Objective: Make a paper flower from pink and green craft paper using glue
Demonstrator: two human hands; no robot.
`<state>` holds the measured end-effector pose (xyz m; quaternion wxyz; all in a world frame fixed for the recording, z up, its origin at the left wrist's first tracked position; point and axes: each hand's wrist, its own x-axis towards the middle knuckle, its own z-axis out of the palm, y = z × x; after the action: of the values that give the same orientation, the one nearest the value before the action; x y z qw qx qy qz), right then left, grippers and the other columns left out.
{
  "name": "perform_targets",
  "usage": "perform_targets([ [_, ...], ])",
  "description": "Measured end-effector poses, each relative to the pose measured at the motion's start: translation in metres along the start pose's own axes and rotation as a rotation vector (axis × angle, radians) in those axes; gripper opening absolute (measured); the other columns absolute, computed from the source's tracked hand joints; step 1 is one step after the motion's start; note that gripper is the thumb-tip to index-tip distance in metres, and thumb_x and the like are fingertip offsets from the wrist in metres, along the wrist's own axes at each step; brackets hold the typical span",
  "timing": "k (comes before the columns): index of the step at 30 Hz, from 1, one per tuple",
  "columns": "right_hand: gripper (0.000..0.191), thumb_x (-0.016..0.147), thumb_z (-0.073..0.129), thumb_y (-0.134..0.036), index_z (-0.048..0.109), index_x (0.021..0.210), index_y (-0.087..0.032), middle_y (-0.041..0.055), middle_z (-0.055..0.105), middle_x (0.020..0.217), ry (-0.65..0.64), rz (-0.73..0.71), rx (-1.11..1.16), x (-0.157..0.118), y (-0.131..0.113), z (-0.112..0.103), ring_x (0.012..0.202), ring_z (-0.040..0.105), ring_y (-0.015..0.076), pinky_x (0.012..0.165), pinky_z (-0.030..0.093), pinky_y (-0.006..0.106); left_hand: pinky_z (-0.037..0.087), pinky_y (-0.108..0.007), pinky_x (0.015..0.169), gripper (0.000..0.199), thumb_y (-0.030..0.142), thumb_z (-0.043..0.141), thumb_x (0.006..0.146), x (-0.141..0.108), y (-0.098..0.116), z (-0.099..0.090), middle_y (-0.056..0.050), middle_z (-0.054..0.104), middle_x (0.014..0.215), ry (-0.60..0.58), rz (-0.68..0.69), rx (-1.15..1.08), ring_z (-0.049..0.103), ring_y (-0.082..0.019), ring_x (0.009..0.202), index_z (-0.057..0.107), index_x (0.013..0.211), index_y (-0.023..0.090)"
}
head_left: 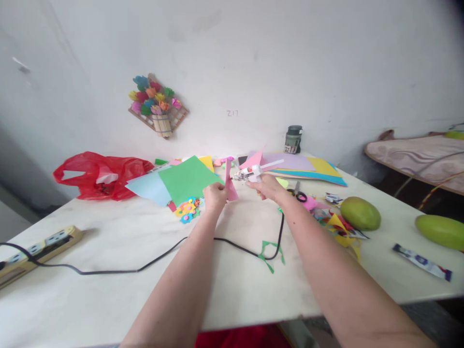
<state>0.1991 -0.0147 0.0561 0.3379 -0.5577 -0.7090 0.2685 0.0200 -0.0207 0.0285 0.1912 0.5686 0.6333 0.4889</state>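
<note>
My left hand pinches a piece of pink paper, which stands upright beside the fingers. In my right hand is a white hot glue gun, its nozzle pointing left at the pink paper; whether it touches cannot be made out. A pale glue stick juts from the gun's back end. The gun's black cord runs down and left across the table. Left of my left hand lie a green sheet and several colourful paper flowers.
Scissors, paper scraps and a green mango lie to the right. A red plastic bag and a power strip are at left. A dark green bottle stands against the wall. Green cut paper lies by the cord.
</note>
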Motion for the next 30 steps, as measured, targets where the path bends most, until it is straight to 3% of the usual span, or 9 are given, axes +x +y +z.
perform_targets([
  [6,0.019,0.073,0.057,-0.035,0.052,0.069,-0.016,-0.0038,0.047,0.046,0.003,0.015,0.014,-0.001,-0.003,0.001,0.035,0.046,0.009,0.038,0.039,0.021,0.045,-0.02,0.053,0.012,0.02,0.049,0.061,0.0,-0.001,0.001,-0.002,0.058,0.046,0.034,0.045,0.028,0.06,-0.014,0.049,0.059,0.055,0.017],
  [11,0.021,0.072,0.061,-0.032,0.048,0.07,-0.016,-0.0057,0.045,0.045,-0.066,0.073,0.174,-0.008,-0.011,0.001,0.032,0.04,0.0061,0.035,0.036,0.019,0.045,-0.022,0.058,0.012,0.023,0.05,0.062,0.003,-0.004,0.001,-0.003,0.061,0.051,0.092,0.021,0.068,0.063,-0.017,0.06,0.06,0.057,0.018],
  [23,0.031,0.068,0.066,-0.036,0.043,0.063,-0.016,-0.0065,0.044,0.042,-0.22,0.112,0.336,-0.015,-0.012,-0.006,0.031,0.037,0.0051,0.031,0.031,0.018,0.045,-0.022,0.06,0.012,0.024,0.05,0.062,0.005,-0.006,-0.002,-0.001,0.06,0.05,0.165,-0.031,0.021,0.062,-0.016,0.059,0.06,0.058,0.019],
  [30,0.029,0.069,0.065,-0.037,0.044,0.064,-0.016,-0.0073,0.043,0.043,-0.162,0.073,0.352,-0.01,-0.007,-0.005,0.032,0.037,0.005,0.031,0.032,0.018,0.047,-0.022,0.061,0.012,0.022,0.05,0.062,0.011,-0.011,0.0,-0.002,0.062,0.053,0.136,-0.055,-0.019,0.063,-0.015,0.059,0.061,0.062,0.018],
])
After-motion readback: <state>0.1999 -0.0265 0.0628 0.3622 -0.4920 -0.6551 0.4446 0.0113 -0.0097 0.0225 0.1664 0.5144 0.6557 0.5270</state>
